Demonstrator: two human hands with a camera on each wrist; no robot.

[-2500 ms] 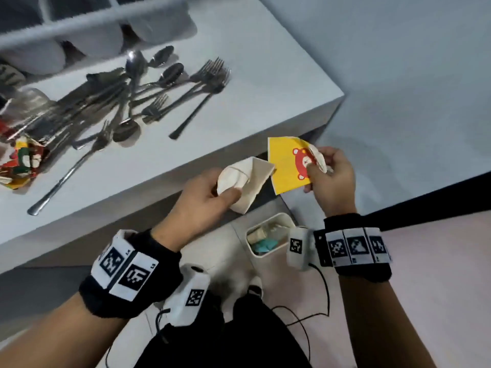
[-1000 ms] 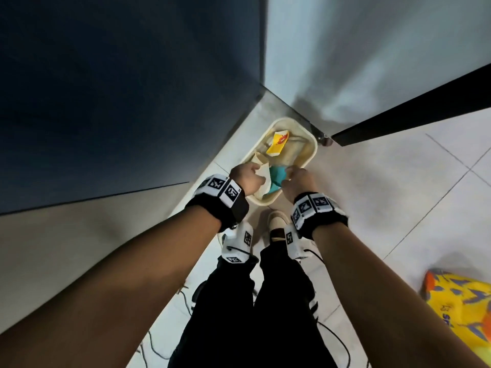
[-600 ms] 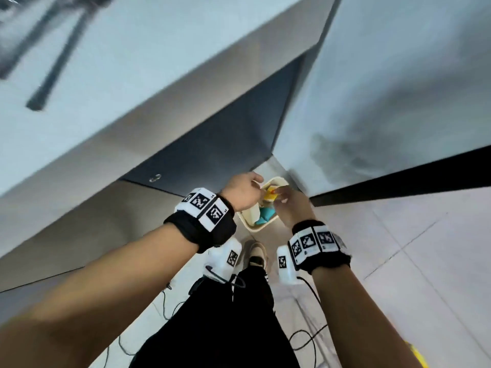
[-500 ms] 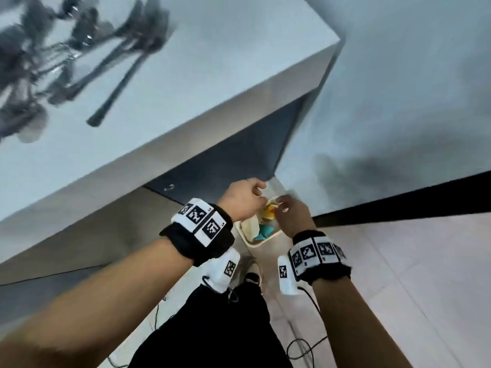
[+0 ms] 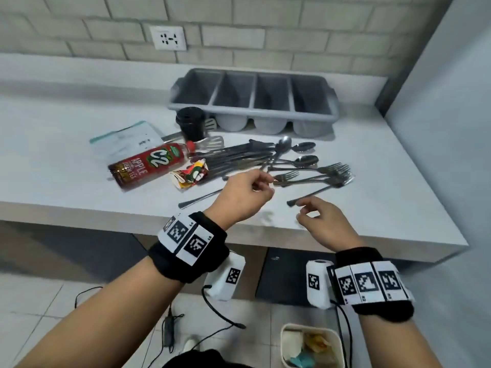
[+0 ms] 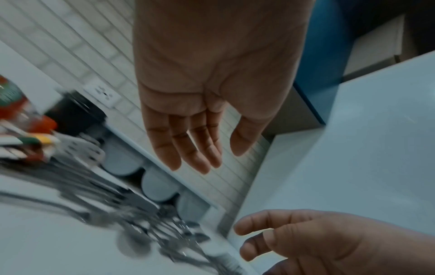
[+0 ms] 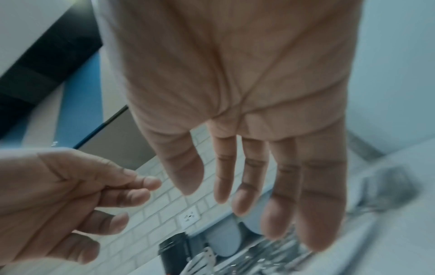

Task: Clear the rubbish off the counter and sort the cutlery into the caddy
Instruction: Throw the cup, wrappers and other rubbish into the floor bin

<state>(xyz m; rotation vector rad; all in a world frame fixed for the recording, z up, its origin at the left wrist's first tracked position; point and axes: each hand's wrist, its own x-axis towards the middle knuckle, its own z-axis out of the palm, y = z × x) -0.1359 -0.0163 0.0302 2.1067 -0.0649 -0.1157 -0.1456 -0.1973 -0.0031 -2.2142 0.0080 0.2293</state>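
Note:
A pile of forks, spoons and knives (image 5: 265, 160) lies mid-counter in front of the grey four-compartment caddy (image 5: 252, 112), whose compartments look empty. Left of the pile lie a red C2 apple bottle (image 5: 148, 166), a crumpled colourful wrapper (image 5: 192, 175), a black cup (image 5: 191, 126) and a flat clear pouch (image 5: 125, 139). My left hand (image 5: 264, 185) hovers over the pile's near edge with loosely curled fingers, holding nothing. My right hand (image 5: 303, 212) hovers near the counter's front edge by a fork handle, also empty. Both wrist views show bare palms with relaxed fingers (image 6: 200, 160) (image 7: 247, 197).
A cream bin (image 5: 308, 326) with paper rubbish stands on the floor below my right wrist. A grey wall panel (image 5: 438, 128) closes the counter's right end. Slotted turners (image 5: 212, 140) lie beside the cup. Cables run across the floor tiles.
Both hands dropped the white and yellow paper scraps into the floor bin and rose to the counter, now empty. The head view lifted from the bin to the counter.

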